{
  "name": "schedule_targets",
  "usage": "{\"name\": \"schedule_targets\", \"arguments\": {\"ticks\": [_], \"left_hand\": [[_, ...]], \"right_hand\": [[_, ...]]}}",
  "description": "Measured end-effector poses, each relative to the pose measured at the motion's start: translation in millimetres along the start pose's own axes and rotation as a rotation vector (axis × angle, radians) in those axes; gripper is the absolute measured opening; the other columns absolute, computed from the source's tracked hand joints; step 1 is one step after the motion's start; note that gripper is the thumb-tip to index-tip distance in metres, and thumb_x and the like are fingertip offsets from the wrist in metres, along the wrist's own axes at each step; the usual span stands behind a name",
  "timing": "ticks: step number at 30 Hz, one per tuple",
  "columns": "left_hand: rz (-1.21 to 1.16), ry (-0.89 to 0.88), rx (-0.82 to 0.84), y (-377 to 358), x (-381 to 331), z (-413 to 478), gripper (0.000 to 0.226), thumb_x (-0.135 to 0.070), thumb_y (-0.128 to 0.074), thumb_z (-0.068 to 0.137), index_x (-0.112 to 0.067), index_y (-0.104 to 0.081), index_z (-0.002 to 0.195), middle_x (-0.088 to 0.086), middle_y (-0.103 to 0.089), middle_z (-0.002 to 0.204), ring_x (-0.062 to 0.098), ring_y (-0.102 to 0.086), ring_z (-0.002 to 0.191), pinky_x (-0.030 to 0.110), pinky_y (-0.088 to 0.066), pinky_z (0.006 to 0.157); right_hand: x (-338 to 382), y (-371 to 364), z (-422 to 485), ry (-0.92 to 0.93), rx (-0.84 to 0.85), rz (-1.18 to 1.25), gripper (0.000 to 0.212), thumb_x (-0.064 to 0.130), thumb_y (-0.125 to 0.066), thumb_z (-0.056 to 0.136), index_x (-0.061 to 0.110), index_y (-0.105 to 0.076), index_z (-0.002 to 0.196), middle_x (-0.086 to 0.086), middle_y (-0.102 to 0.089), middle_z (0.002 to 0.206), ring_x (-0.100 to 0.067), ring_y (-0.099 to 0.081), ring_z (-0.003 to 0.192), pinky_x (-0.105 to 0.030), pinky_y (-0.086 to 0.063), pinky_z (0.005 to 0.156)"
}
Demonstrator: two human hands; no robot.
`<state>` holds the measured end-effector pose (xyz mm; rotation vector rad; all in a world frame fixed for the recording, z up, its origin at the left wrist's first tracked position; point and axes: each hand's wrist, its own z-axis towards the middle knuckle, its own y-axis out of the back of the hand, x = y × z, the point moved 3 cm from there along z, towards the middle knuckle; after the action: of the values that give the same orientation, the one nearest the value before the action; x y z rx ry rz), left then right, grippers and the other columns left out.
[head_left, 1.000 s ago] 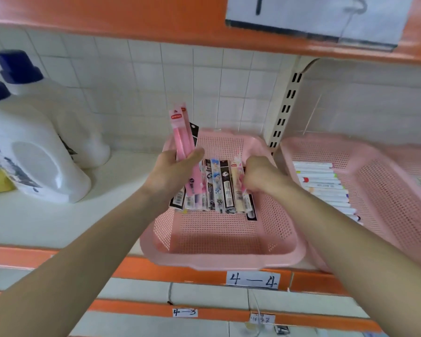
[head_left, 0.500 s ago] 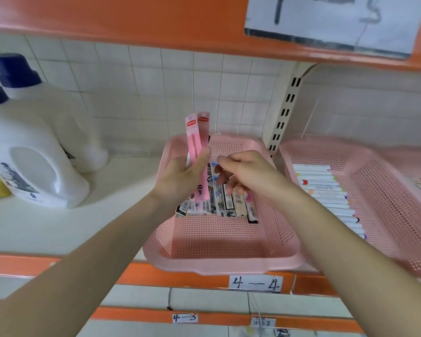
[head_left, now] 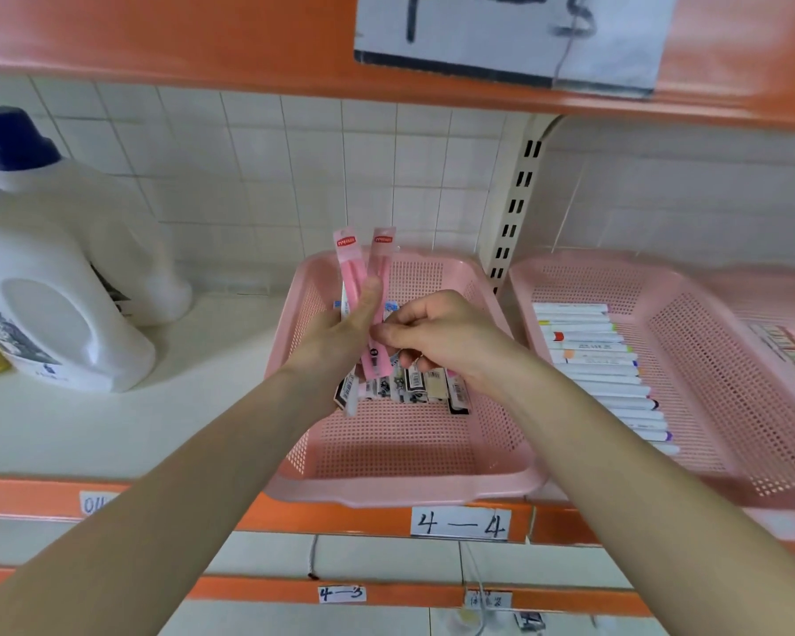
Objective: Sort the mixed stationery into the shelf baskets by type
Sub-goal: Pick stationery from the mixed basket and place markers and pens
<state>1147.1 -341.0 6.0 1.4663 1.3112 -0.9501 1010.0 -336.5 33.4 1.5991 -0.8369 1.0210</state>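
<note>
White square tiles (head_left: 249, 167) at the back, smooth cream shelf (head_left: 111, 420) below, with a glossy orange front edge. Over the middle basket (head_left: 400, 491), two slim pink packets (head_left: 356, 263), held upright and fanned a little, flat and shiny like sealed film, each with a red label at the top. Clamped round them from the left: left grip (head_left: 336, 337), thumb pressed up along the front, some white and black packets in the same bundle underneath. Touching from the right: right grip (head_left: 446, 337), fingers curled, thumb and forefinger seemingly closed on the lower part of one pink packet.

Below both, already laid side by side on the basket floor: row of narrow packets (head_left: 414, 387) with black and white print. Basket itself of rigid pink plastic, walls and floor pierced in a fine grid, rim thick and rounded. Just beside it to the right, next basket (head_left: 652, 286) of the same make, with white round markers (head_left: 602, 374), coloured at the tips, in a neat row. Further right, third basket (head_left: 767, 286), partly out of view, contents too blurred to name.

Judged well advanced but not finished: at least two types already sorted, bundle in hand not yet placed.

Well apart to the left, big white detergent bottles (head_left: 56, 286) with dark blue caps, smooth moulded plastic. On the orange edge, paper label "4—4" (head_left: 460, 523).
</note>
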Motion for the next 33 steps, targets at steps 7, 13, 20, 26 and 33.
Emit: {"name": "schedule_targets", "arguments": {"ticks": [7,13,20,26,33], "left_hand": [[-0.119,-0.064,0.043,0,0,1,0.069,-0.071,-0.046,0.09,-0.007,-0.07,0.099,0.013,-0.07,0.069,0.027,-0.067,0.066,0.043,-0.057,0.065],[-0.176,-0.21,-0.052,13,-2,13,0.016,-0.035,-0.057,0.098,-0.02,-0.059,0.103,0.009,-0.049,0.064,0.019,-0.046,0.053,0.029,-0.044,0.047],[-0.22,-0.138,-0.069,19,2,28,0.025,-0.03,-0.06,0.097,-0.012,-0.056,0.113,0.002,-0.046,0.055,0.014,-0.04,0.043,0.023,-0.043,0.042],[-0.242,-0.089,-0.018,19,8,28,0.017,-0.026,-0.062,0.094,-0.015,-0.056,0.106,0.009,-0.041,0.064,0.016,-0.036,0.044,0.022,-0.038,0.04],[-0.262,-0.086,-0.003,21,2,20,0.014,-0.02,-0.061,0.097,-0.008,-0.055,0.098,0.002,-0.042,0.051,0.012,-0.042,0.035,0.018,-0.04,0.038]], "right_hand": [[-10,-3,8,-0.009,-0.015,-0.042,0.017,0.023,-0.067,0.092,0.014,-0.07,0.078,0.01,-0.06,0.053,-0.001,-0.054,0.05,-0.015,-0.045,0.053],[-13,20,18,-0.079,-0.11,0.052,0.016,0.009,-0.059,0.095,0.011,-0.067,0.082,0.005,-0.059,0.062,-0.001,-0.054,0.049,-0.016,-0.044,0.05],[-41,21,41,-0.381,-0.075,-0.442,0.014,-0.002,-0.053,0.091,0.001,-0.059,0.103,-0.009,-0.063,0.083,-0.016,-0.055,0.058,-0.024,-0.048,0.049],[-53,7,41,-0.393,-0.074,-0.826,0.014,-0.002,-0.053,0.086,0.012,-0.047,0.085,-0.002,-0.05,0.08,-0.011,-0.049,0.063,-0.022,-0.033,0.042],[-23,7,39,-0.115,-0.1,-0.199,0.017,0.022,-0.056,0.097,0.012,-0.069,0.092,0.004,-0.071,0.075,-0.002,-0.06,0.055,-0.016,-0.043,0.043]]}}
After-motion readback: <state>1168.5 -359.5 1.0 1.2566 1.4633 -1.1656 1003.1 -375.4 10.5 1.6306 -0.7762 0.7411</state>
